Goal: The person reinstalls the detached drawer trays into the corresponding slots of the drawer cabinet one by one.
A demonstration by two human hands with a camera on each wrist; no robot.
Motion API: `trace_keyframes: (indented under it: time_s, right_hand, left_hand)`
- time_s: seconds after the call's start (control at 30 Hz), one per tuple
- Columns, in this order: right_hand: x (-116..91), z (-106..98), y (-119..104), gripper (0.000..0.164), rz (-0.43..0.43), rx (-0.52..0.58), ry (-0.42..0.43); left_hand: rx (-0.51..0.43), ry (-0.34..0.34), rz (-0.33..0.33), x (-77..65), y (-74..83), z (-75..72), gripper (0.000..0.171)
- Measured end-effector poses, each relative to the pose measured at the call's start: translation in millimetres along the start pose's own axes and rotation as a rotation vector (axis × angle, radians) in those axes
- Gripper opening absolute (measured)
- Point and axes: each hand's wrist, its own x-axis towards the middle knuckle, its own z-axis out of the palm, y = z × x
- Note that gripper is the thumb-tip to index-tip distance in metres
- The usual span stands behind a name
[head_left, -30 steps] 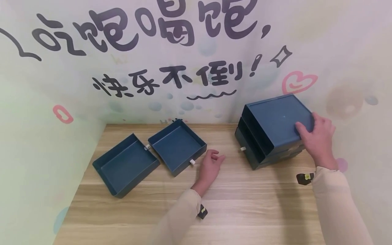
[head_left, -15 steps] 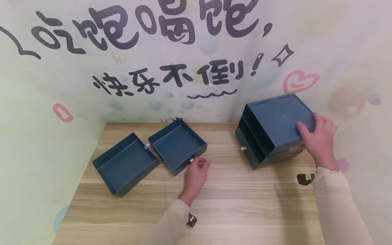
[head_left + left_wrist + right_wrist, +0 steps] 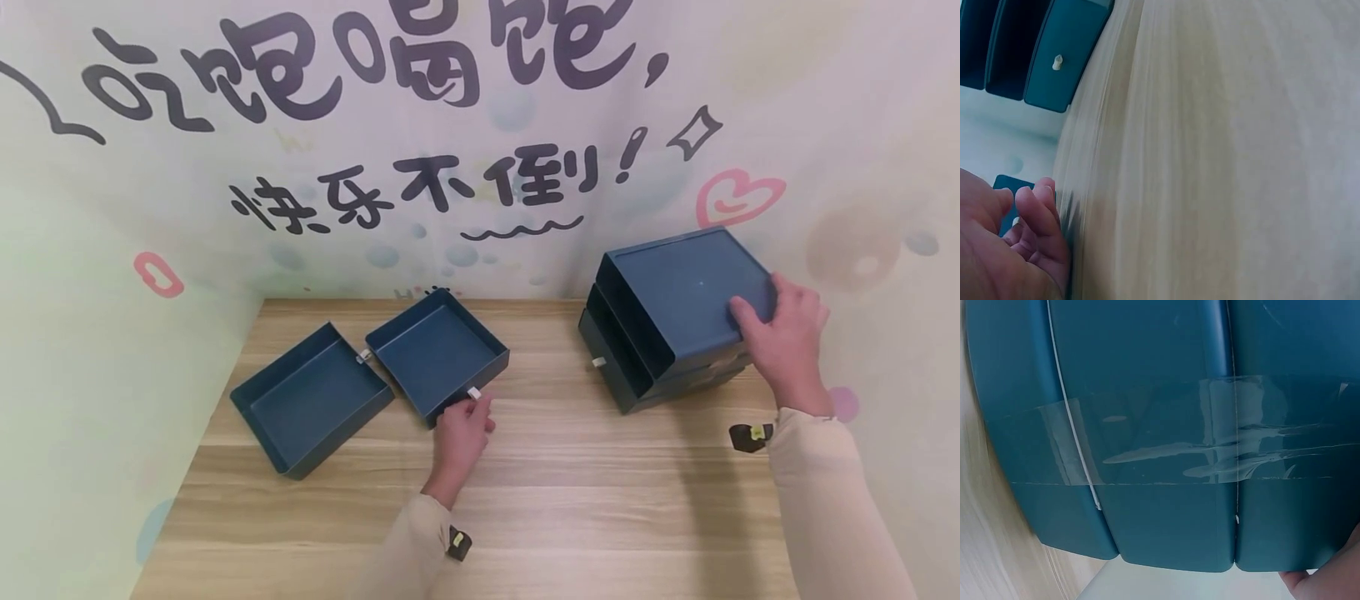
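A blue three-tier drawer cabinet stands at the right; its upper two slots hold no drawer. The bottom slot has a drawer front with a small white knob. My right hand grips the cabinet's right edge, thumb on top, other fingers partly hidden behind. Two pulled-out drawers lie at the left: the nearer-to-middle drawer and the far-left drawer. My left hand is at the middle drawer's front, just below its knob, fingers loosely curled. Whether it touches the drawer is unclear.
A wood-grain table carries everything. Behind it rises a pale printed wall, with side walls left and right. Clear tape runs across the cabinet's tiers in the right wrist view.
My left hand has moved left and slightly down, from right of the middle drawer, past its knob, to below it. The right hand keeps its hold; cabinet and drawers look unmoved.
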Motion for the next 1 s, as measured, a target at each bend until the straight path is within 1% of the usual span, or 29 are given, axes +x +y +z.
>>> trace_keyframes:
  time_s: [0.17, 0.27, 0.43, 0.6, 0.67, 0.87, 1.0]
  right_hand:
    - [0.1, 0.0, 0.3, 0.071, -0.009, -0.001, 0.007]
    - [0.1, 0.2, 0.9, 0.071, -0.004, 0.002, 0.006]
    - [-0.8, -0.2, 1.0, 0.072, 0.006, 0.001, -0.001]
    - [-0.7, -0.4, 0.1, 0.072, 0.012, 0.004, -0.005]
    - [-0.6, -0.4, -0.2, 0.073, 0.013, 0.008, -0.008]
    - [-1.1, -0.9, -1.6, 0.073, 0.011, 0.012, -0.011]
    - [-0.9, -0.5, -1.6, 0.072, 0.011, 0.012, -0.009]
  left_hand:
    - [-0.028, -0.025, -0.085, 4.4, 1.7, -3.1, 0.047]
    - [-0.021, -0.030, -0.107, 6.4, 1.9, -2.6, 0.050]
    - [0.015, -0.005, -0.098, 8.2, 1.8, 0.5, 0.051]
    - [0.017, 0.007, -0.090, 9.1, 3.2, 3.2, 0.047]
    - [0.011, 0.006, -0.086, 9.1, 4.0, 3.7, 0.045]
    - [0.034, 0.001, -0.090, 7.7, 5.9, 3.9, 0.043]
    - [0.035, -0.006, -0.077, 6.6, 6.1, 3.5, 0.042]
